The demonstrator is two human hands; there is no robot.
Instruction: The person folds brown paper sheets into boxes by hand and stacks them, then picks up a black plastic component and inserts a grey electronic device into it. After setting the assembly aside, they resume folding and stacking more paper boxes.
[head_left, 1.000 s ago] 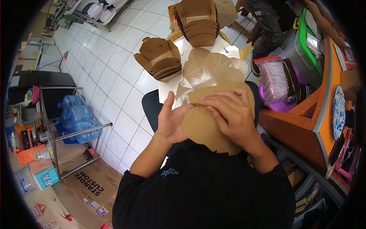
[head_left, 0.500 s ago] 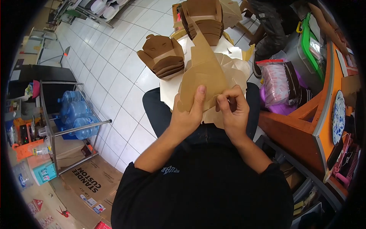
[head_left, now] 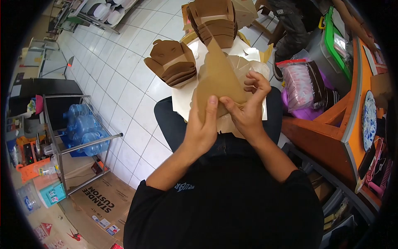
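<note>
A flat brown paper box blank (head_left: 219, 81) is raised over my lap, its pointed flap aimed away from me. My left hand (head_left: 201, 124) grips its near left part, thumb on top and fingers behind. The thumb of my right hand (head_left: 248, 116) touches the blank's near right edge, while the other fingers are spread and lifted off it. Beneath lie more flat box blanks (head_left: 180, 101) with pale sides. Beyond them sit a short stack of folded brown boxes (head_left: 172, 58) at left and a taller stack of brown boxes (head_left: 214, 27) farther back.
Left stands a metal rack (head_left: 91, 141) with blue water bottles (head_left: 85, 124) and a cardboard carton (head_left: 101, 201) below. To the right are a wrapped pink package (head_left: 299, 85), a green-lidded bin (head_left: 333, 45) and an orange wooden table (head_left: 323, 137). Another person's leg (head_left: 290, 31) is at the back.
My right fingers have opened from a pinch at the blank's edge and lifted away, leaving the thumb against it. My left hand keeps its hold. The view has shifted slightly.
</note>
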